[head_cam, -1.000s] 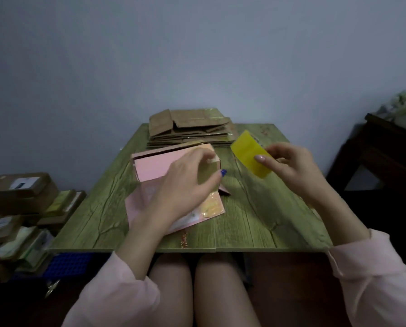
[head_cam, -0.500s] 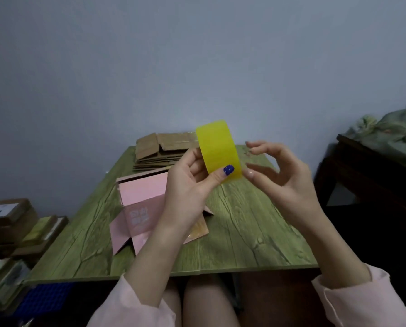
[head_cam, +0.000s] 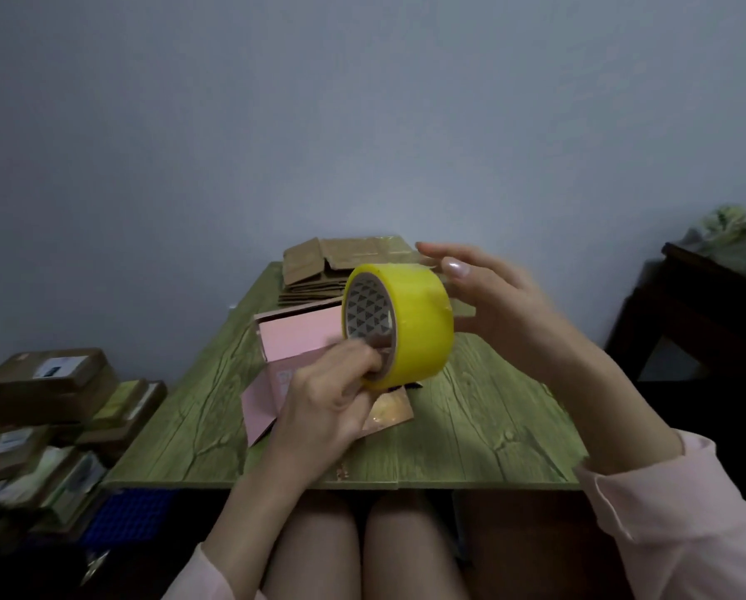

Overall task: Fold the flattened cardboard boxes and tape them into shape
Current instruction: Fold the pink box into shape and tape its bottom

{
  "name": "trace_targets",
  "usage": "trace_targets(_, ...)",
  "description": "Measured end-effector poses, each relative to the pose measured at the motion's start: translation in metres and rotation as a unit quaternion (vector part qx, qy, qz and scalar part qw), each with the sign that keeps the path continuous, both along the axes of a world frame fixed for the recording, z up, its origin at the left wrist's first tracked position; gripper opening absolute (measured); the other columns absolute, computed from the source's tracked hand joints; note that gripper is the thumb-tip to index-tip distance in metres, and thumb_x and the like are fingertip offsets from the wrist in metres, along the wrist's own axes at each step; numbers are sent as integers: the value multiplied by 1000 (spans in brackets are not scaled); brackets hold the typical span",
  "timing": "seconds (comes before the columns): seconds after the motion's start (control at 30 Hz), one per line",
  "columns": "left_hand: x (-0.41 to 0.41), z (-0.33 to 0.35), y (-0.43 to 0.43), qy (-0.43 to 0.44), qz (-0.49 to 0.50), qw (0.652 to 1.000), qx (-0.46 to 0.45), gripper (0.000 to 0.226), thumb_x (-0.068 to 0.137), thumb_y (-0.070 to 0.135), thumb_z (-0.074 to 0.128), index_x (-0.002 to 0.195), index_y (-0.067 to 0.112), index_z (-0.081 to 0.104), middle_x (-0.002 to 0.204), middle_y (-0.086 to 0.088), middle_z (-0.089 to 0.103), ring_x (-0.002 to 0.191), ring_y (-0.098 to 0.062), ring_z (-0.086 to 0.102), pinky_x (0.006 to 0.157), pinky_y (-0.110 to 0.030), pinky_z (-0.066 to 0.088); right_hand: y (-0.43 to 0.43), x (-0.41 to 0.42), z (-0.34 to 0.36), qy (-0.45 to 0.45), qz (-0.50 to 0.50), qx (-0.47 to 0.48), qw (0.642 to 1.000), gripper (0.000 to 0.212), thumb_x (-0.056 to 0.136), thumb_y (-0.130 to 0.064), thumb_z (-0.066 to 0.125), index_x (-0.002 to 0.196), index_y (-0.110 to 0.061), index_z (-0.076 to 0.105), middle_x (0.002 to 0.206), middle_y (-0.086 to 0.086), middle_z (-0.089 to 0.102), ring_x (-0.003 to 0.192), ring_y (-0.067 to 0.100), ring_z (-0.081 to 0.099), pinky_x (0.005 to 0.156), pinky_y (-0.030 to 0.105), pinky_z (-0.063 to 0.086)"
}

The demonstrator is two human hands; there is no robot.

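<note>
A yellow tape roll (head_cam: 419, 326) is held up above the green table (head_cam: 484, 426). My left hand (head_cam: 328, 404) grips it from below, fingers hooked into its patterned core. My right hand (head_cam: 505, 305) rests on the roll's far side with fingers spread; the thumb lies on the top edge. Behind and below the roll sits a partly folded pink cardboard box (head_cam: 293, 339), its flaps spread on the table. A stack of flattened brown boxes (head_cam: 319, 266) lies at the table's far edge.
Sealed brown parcels (head_cam: 51, 383) and flat packets are piled on the floor to the left, with a blue crate (head_cam: 124, 513) beside them. A dark wooden cabinet (head_cam: 709, 309) stands to the right. My knees are under the table's near edge.
The tape roll came up from over the table toward the camera and turned, so its core now faces me. My left hand left the pink box and took the roll.
</note>
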State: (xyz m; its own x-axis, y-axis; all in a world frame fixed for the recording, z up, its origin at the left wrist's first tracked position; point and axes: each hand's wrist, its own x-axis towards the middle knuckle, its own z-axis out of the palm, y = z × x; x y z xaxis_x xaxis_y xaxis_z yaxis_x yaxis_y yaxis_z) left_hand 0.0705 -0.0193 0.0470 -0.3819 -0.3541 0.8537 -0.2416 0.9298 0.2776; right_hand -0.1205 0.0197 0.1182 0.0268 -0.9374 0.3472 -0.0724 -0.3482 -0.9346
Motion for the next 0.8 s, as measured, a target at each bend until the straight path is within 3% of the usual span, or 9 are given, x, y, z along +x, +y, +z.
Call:
trace_targets(0.07,9,-2,-4,-12,-3,1000,-15,43,57,-15,55,82,18,45,91,4,52,84,-10,55,76,-5,37,-2,5,2,43,-10,-19,999,36,74,-39,69,108,-26,67,113,-2,68,102,9,64,77,30,54)
trace_targets(0.17,17,-4,-6,-29,-4,999,-34,30,64,-3,46,85,18,47,95,2,55,101,-10,55,90,-5,36,-1,15,8,87,-20,-69,994,19,79,-28,71,97,-20,72,102,0,72,93,8,66,80,25,53)
trace_targets(0.33,26,-9,-8,-25,12,998,-52,25,70,0,48,86,18,50,83,-9,66,103,-14,57,93,-8,38,-1,27,15,122,-45,-130,983,21,78,-30,65,88,-12,73,91,4,73,87,11,66,81,27,53)
trace_targets(0.43,24,-10,-7,-41,6,997,-67,25,72,1,49,92,16,51,91,-9,65,103,-14,56,95,-11,39,-3,30,16,163,-66,-146,973,20,82,-32,62,87,-14,70,84,-1,71,81,7,65,75,24,53)
trace_targets(0.5,23,-8,-3,-55,-8,996,-65,24,77,13,58,100,15,52,102,-2,61,106,-13,55,96,-14,39,-5,32,14,175,-84,-160,968,12,87,-27,63,84,-17,68,82,-3,70,78,8,65,72,27,52)
trace_targets(0.57,21,-4,4,-36,-29,999,-11,41,78,40,68,108,19,51,111,4,56,110,-10,54,96,-18,41,-8,31,10,170,-107,-172,964,9,88,-24,63,83,-18,67,84,2,71,81,17,67,75,35,52)
trace_targets(0.67,18,7,13,108,-56,986,113,53,77,58,64,114,25,47,121,3,53,119,-16,50,98,-32,41,-8,24,9,146,-109,-180,967,10,86,-27,62,83,-18,67,88,6,73,88,25,68,82,46,53)
trace_targets(0.73,14,15,13,163,-96,952,242,68,72,66,62,124,26,44,131,5,50,126,-16,46,101,-35,40,-6,21,9,114,-79,-182,973,10,86,-24,63,84,-15,67,89,6,73,89,25,69,83,43,54)
trace_targets(0.8,11,20,11,159,-216,884,382,79,67,68,66,127,21,47,127,6,58,122,-13,52,95,-32,46,-4,20,8,84,-41,-180,979,12,85,-21,62,84,-10,66,88,3,73,87,19,69,80,32,55)
